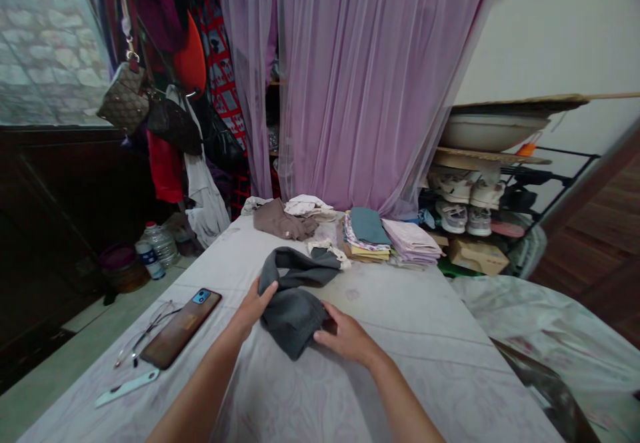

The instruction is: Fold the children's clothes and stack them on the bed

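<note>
A dark grey cloth garment (293, 313), bunched and partly looped, lies on the white-covered surface in front of me; its exact kind does not show. My left hand (253, 308) is closed on its left edge, thumb on top. At the lower right my right hand (345, 336) grips the garment's open end, with fingers partly hidden inside the dark fold. Just behind the garment lies a small cream lacy cloth (333, 253). Beyond that is a heap with a brown garment (283, 219) and a white patterned cloth (307, 204).
Folded stacks, one topped by a teal cloth (369, 225) and one by a pale pink cloth (410, 237), stand at the back right. A phone (181, 328), glasses (150, 326) and a pale flat object (127, 388) lie left. A purple curtain (350, 96) hangs behind.
</note>
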Available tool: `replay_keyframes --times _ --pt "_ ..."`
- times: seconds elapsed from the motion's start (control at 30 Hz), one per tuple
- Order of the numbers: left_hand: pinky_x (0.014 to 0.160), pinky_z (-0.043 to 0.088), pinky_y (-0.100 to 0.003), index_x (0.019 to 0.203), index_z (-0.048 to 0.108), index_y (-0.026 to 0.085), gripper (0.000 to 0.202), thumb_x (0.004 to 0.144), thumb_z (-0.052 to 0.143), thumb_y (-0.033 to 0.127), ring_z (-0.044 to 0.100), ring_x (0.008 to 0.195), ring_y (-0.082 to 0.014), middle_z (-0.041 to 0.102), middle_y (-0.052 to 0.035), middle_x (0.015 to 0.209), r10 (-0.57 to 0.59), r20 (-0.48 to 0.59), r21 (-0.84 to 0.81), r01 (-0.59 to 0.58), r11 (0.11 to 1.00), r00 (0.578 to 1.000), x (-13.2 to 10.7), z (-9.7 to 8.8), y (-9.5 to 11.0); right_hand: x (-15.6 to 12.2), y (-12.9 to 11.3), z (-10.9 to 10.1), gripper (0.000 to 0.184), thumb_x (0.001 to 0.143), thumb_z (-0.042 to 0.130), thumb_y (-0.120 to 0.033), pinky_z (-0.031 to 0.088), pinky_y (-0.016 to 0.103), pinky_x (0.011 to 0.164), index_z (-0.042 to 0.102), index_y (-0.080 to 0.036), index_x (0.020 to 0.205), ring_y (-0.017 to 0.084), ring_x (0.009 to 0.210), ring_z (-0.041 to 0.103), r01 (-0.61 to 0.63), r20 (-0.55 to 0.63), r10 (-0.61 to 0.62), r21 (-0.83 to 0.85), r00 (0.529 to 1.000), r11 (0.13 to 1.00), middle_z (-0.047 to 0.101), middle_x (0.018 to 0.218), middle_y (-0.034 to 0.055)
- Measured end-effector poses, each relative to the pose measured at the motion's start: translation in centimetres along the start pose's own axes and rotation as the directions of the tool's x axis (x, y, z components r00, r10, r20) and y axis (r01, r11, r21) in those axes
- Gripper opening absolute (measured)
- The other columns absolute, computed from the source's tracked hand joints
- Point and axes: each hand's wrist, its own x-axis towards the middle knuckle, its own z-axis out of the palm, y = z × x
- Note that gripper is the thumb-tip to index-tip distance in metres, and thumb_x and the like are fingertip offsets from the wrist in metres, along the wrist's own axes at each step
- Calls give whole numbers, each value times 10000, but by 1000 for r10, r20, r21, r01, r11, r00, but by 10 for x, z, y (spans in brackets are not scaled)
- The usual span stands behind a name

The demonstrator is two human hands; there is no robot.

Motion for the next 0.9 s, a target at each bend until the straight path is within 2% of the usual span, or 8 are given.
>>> replay_keyframes --times 0.07,0.2,0.3,0.47,0.57,0.67,0.8,0.9 --pt "965 483 -353 1308 527 215 670 754 705 546 603 1170 -265 634 -116 1291 -81 1 -44 81 996 997 -4 4 8 1 3 15 590 722 679 -371 481 329 849 580 -209 1281 232 965 648 -7 -79 8 18 997 1000 703 1128 65" --pt "770 540 -325 1313 504 286 581 800 669 502 630 1110 -245 638 -84 1283 -177 7 -194 175 965 984 -10 13 19 16 14 20 276 810 481 -332 488 330 733 694 -182 903 227 779 651 -75 -333 60 -33 941 997 724 810 63" --pt "692 535 -271 1235 559 287 454 818 664 435 645 1066 -213 654 -65 1252 -164 33 -307 166 937 986 -14 20 22 23 25 10 321 798 435 -280 510 348 736 682 -183 978 237 811 665 -98 -443 55 -74 895 992 724 877 77" --pt "617 530 -230 1104 608 220 281 841 648 309 685 886 -169 708 -67 1112 -195 28 -467 186 865 980 -8 38 25 -3 45 4 681 714 409 -108 528 389 897 472 -221 1383 222 1083 635 87 -383 -181 -251 906 964 606 1297 98" --pt "616 537 -231 1039 617 193 210 859 629 299 688 792 -152 728 -59 989 -224 4 -554 188 811 975 -3 53 33 -27 45 9 824 715 425 -48 427 456 1061 282 -237 1504 248 1376 394 245 -296 -422 -487 857 838 347 1538 106" --pt "668 554 -254 1014 622 195 205 856 636 324 690 814 -161 726 -55 973 -203 63 -599 200 775 977 -3 70 47 -34 35 12 786 782 530 -102 379 526 1086 264 -239 1510 303 1434 277 235 -293 -532 -659 795 715 227 1584 138" --pt "752 565 -304 1057 621 217 308 837 648 431 687 903 -180 694 -72 1087 -72 225 -586 194 787 972 -3 85 65 -11 26 0 515 802 576 -177 408 516 1048 553 -214 1315 306 1323 447 223 -440 -540 -589 717 777 467 1448 158" --pt "824 558 -348 1147 586 249 371 827 653 425 645 1059 -212 610 -84 1279 3 216 -491 106 865 976 7 82 64 13 23 -18 323 774 588 -261 506 436 922 689 -172 1067 262 1023 646 230 -660 -308 -205 685 951 715 1075 111"
